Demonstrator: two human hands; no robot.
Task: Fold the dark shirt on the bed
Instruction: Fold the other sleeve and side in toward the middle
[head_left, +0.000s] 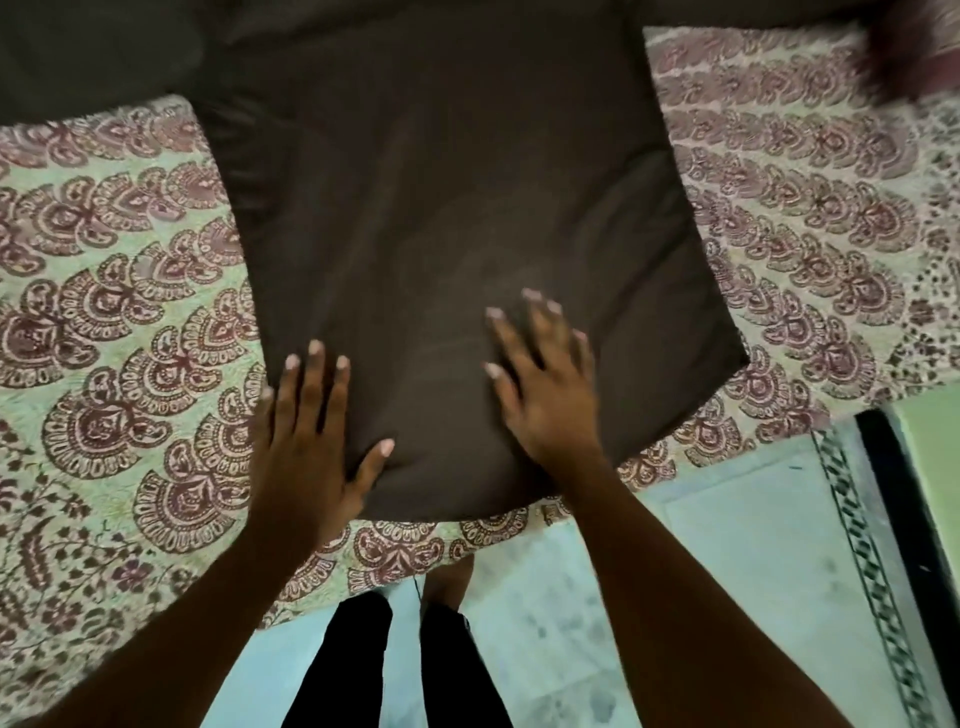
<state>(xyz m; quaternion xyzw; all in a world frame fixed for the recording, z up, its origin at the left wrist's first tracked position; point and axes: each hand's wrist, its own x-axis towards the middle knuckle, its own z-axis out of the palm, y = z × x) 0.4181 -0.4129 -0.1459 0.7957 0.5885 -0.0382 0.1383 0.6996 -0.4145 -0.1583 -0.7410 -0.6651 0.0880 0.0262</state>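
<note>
The dark brown shirt (441, 208) lies spread flat on the bed, its hem toward me near the bed's front edge and its sleeves reaching out at the top left and top right. My left hand (311, 441) rests flat, fingers apart, on the shirt's lower left corner, partly over the bedspread. My right hand (545, 379) lies flat with fingers spread on the lower middle of the shirt. Neither hand grips the cloth.
The bedspread (119, 338) is pale green with a maroon paisley print. Below the bed's edge are a light tiled floor (727, 571) and my own dark-trousered legs (395, 670). A dark patterned strip and frame (893, 519) stand at the right.
</note>
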